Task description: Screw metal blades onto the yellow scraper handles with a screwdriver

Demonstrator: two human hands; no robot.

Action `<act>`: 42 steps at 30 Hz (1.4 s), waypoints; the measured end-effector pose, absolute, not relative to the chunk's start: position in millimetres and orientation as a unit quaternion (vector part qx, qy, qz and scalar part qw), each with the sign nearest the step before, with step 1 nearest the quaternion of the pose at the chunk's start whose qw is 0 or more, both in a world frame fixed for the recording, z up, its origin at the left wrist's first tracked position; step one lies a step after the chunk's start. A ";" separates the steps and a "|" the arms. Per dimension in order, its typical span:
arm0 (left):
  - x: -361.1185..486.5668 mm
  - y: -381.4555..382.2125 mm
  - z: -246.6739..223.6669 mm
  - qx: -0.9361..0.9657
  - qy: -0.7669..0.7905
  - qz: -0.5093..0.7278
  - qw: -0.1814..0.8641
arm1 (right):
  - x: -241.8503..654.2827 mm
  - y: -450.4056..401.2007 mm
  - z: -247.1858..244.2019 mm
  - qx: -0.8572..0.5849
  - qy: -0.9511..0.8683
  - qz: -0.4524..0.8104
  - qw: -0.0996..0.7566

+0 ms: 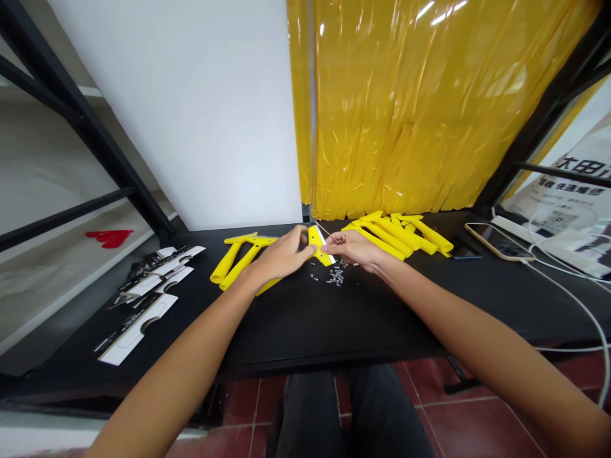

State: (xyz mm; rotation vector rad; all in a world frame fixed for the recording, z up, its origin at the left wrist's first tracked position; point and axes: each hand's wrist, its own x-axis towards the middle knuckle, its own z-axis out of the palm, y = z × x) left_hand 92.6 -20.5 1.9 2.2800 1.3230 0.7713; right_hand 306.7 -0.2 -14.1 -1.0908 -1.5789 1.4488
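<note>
My left hand (pixel 286 253) is closed round a yellow scraper-like tool (pixel 315 239), whose handle shows below the palm. A white strip (pixel 329 249) runs along the tool's head. The fingers of my right hand (pixel 351 247) are pinched at the strip's edge, and a thin metal rod (pixel 328 231) sticks out from them. Small screws (pixel 337 276) lie scattered on the black table (pixel 329 324) just below the hands. Two more yellow tools (pixel 238 257) rest beside my left hand.
A pile of yellow tools (pixel 401 234) lies right of my right hand. Printed cards (pixel 138 318) are at the left. Two phones (pixel 499 242) and white cables (pixel 568 289) are at the right. A yellow plastic curtain (pixel 401 108) and a white panel (pixel 205 108) stand behind.
</note>
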 end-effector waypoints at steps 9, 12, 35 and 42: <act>114.6 -32.1 -19.0 0.864 0.456 0.160 -0.138 | 305.1 2.1 -19.8 -0.415 -0.562 0.601 0.389; 113.4 -30.2 -21.7 0.861 0.455 0.182 -0.134 | 302.6 -1.1 -17.4 -0.405 -0.554 0.610 0.397; 92.3 -22.4 17.1 0.762 0.404 0.300 0.408 | 311.7 -3.6 -4.7 -0.347 -0.638 0.530 0.438; 109.1 -25.1 0.0 0.657 0.431 0.341 0.517 | 304.4 -4.6 -13.8 -0.404 -0.705 0.396 0.427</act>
